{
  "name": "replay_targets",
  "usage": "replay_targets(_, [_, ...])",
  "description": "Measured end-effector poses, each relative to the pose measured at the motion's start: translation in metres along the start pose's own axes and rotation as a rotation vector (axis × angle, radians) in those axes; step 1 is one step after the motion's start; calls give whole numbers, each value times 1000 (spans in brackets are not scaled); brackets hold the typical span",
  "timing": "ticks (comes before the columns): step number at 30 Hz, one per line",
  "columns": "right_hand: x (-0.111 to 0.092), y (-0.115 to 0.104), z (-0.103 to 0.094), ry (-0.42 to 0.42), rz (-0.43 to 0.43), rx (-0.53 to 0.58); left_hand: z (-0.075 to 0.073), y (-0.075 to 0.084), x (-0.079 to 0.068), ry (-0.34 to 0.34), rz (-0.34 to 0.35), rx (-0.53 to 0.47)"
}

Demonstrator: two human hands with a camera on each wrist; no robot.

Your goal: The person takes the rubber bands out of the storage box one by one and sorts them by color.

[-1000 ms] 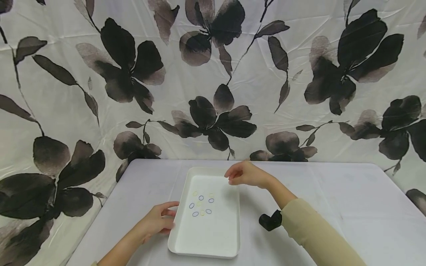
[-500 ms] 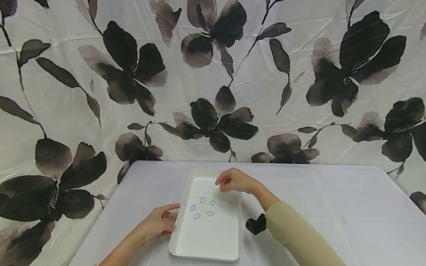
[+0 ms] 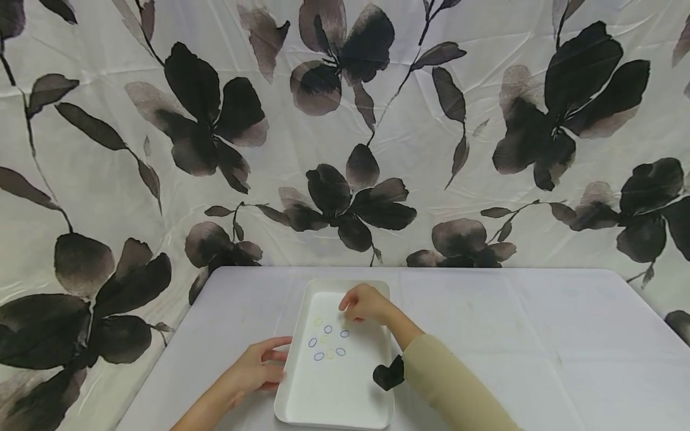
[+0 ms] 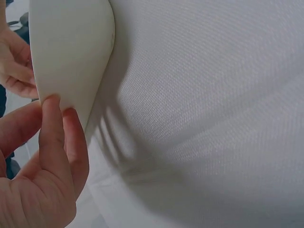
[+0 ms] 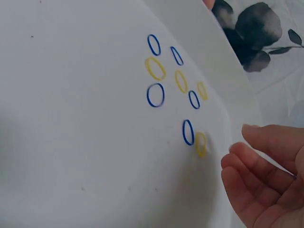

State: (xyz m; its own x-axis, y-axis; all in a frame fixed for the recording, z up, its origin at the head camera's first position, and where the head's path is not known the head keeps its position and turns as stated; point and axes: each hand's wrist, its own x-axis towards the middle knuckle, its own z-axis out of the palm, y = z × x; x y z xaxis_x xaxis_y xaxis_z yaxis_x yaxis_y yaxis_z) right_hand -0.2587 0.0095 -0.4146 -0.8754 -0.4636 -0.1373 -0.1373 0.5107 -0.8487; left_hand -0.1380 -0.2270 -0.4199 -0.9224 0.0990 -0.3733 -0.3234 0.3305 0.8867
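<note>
A white shallow tray (image 3: 334, 398) lies on the table and holds several thin rings that look like small rubber bands. Some are blue, like the blue ring (image 5: 155, 95), and others yellow, like the yellow ring (image 5: 155, 69). My left hand (image 3: 253, 368) is at the tray's left side, its fingertips touching the outer wall, as the left wrist view shows. Over the tray's far right part is my right hand (image 3: 366, 302), beside the farthest rings. In the right wrist view its thumb and loosely bent fingers stand apart, with nothing seen between them, near a yellow ring (image 5: 201, 145).
A white cloth (image 3: 512, 335) covers the table. Behind it hangs a pale curtain (image 3: 259, 161) with dark flowers. A black, heart-like piece (image 3: 389, 374) shows at the right sleeve's cuff (image 3: 423, 353), over the tray's right edge.
My right hand has come from the tray's far right rim, moving left and nearer to the rings. The black piece at the cuff moved along with it. My left hand stays at the tray's side.
</note>
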Motion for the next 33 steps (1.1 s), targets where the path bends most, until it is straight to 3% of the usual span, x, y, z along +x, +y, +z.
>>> replay_targets(11, [3, 11, 10, 95, 79, -61, 1, 3, 2, -16, 28, 9])
replay_targets(24, [2, 23, 27, 168, -36, -227, -2, -2, -2, -43, 31, -1])
replay_targets(28, [2, 21, 26, 162, -81, -275, -1, -1, -2, -20, 20, 9])
replay_targets(33, [0, 17, 26, 117, -74, -320, 1, 1, -2, -8, 18, 18])
